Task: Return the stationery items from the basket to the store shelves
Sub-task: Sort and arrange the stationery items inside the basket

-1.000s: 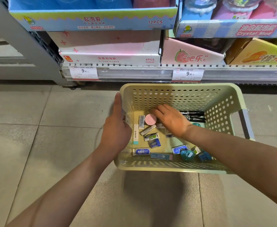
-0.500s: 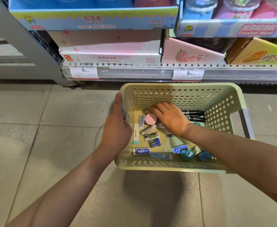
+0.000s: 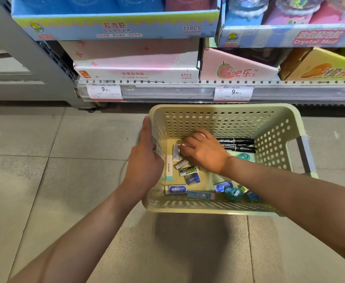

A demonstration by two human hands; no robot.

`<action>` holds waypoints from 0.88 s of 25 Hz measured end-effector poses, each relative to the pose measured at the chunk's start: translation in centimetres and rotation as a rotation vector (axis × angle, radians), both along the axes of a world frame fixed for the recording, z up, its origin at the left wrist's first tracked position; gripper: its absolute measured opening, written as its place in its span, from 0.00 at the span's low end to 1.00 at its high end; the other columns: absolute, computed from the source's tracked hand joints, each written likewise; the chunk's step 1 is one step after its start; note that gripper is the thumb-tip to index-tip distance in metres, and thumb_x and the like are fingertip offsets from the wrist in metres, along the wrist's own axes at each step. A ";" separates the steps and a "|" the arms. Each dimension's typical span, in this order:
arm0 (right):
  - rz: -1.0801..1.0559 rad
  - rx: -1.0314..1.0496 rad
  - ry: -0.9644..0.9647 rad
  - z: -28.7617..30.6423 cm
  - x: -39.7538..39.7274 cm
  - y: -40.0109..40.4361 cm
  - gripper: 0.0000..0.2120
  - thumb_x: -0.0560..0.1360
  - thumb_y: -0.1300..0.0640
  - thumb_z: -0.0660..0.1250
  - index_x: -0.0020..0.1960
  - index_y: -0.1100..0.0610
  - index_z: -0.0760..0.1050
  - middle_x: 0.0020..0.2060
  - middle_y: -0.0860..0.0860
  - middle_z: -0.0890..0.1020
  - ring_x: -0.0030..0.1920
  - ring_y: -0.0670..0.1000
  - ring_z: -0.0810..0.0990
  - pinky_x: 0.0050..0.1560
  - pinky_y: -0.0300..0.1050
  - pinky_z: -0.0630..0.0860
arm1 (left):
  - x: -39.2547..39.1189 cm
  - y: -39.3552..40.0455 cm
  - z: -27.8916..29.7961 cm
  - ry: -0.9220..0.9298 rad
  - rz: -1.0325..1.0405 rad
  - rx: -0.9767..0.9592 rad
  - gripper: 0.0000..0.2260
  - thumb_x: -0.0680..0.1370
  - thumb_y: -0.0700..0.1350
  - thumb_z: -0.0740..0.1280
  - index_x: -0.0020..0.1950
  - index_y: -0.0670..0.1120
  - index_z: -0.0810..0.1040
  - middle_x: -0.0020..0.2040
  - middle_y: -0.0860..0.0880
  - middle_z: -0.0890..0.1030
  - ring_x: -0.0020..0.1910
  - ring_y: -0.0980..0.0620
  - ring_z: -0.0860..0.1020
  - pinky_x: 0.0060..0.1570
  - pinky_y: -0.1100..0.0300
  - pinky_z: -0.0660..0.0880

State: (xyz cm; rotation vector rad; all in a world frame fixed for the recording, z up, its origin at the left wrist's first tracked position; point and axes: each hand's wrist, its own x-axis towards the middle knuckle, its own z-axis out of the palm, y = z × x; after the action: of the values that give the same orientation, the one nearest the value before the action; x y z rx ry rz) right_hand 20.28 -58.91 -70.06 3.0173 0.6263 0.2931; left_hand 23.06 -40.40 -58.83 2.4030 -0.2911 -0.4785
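Basket (image 3: 218,111) floor: right-hand fingers (image 3: 190,142) curled.

Blue display box (image 3: 114,27): "12PCS". Pink-and-white box (image 3: 135,74): "6PCS", "HL8043". Checked blue box (image 3: 290,37): "Crystal Mud". Two shelf price tags (image 3: 104,91) (image 3: 233,93): "9.90" each. Black markers (image 3: 237,144) in basket: "Permanent Marker", partly hidden. Eraser wrapper (image 3: 188,171): "30%".

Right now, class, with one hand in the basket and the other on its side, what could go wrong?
1. The right hand covers what it is picking; nearby erasers could be scattered.
2. The left hand holds the basket by one wall only; it might tip.
3. The markers lie loose and could roll.
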 end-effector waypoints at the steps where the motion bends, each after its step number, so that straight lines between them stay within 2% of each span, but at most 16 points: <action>1: -0.020 -0.011 0.000 0.1 0.1 0.1 0.14 0.65 0.56 0.75 0.50 0.53 0.80 0.44 0.53 0.84 0.45 0.56 0.82 0.56 0.52 0.75 | 0.0 0.0 0.1 0.002 -0.002 -0.001 0.35 0.78 0.41 0.59 0.77 0.55 0.40 0.57 0.48 0.77 0.38 0.55 0.75 0.40 0.56 0.75; 4: -0.074 -0.001 -0.016 0.5 0.4 0.3 0.10 0.68 0.55 0.70 0.48 0.56 0.80 0.42 0.53 0.84 0.42 0.56 0.81 0.50 0.50 0.77 | -0.1 0.0 0.1 0.003 -0.006 -0.006 0.35 0.78 0.40 0.59 0.77 0.55 0.40 0.57 0.48 0.78 0.36 0.60 0.73 0.39 0.58 0.73; 10: -0.099 -0.040 -0.002 0.7 0.9 0.1 0.11 0.66 0.56 0.62 0.45 0.57 0.80 0.39 0.53 0.83 0.39 0.56 0.81 0.44 0.45 0.77 | -0.1 -0.1 0.0 0.008 -0.005 -0.005 0.35 0.79 0.40 0.59 0.77 0.55 0.40 0.58 0.48 0.78 0.37 0.57 0.74 0.38 0.59 0.73; 14: -0.086 -0.028 -0.063 0.6 0.7 0.0 0.09 0.66 0.60 0.66 0.45 0.58 0.79 0.41 0.54 0.82 0.39 0.56 0.80 0.43 0.45 0.77 | -0.1 -0.1 0.0 0.014 -0.012 -0.007 0.35 0.79 0.40 0.59 0.76 0.55 0.40 0.57 0.49 0.78 0.36 0.61 0.73 0.34 0.63 0.70; 18: -0.098 -0.033 -0.063 1.1 0.7 -0.2 0.11 0.63 0.62 0.75 0.46 0.58 0.81 0.41 0.53 0.81 0.39 0.54 0.80 0.41 0.43 0.76 | -0.1 -0.1 0.2 0.013 -0.009 -0.013 0.35 0.78 0.40 0.59 0.77 0.55 0.40 0.51 0.53 0.74 0.35 0.60 0.72 0.37 0.61 0.70; 22: -0.103 -0.033 -0.023 1.3 0.7 0.0 0.14 0.61 0.62 0.75 0.47 0.58 0.82 0.40 0.53 0.81 0.39 0.55 0.80 0.40 0.43 0.76 | -0.1 -0.2 0.4 0.014 -0.001 -0.023 0.35 0.78 0.39 0.58 0.77 0.54 0.41 0.46 0.53 0.74 0.35 0.60 0.72 0.40 0.58 0.69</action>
State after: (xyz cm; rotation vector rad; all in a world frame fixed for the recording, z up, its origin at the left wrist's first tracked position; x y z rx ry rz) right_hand 20.94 -58.95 -68.74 2.9968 0.4673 0.3086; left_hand 22.93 -40.57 -58.45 2.3762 -0.2895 -0.4896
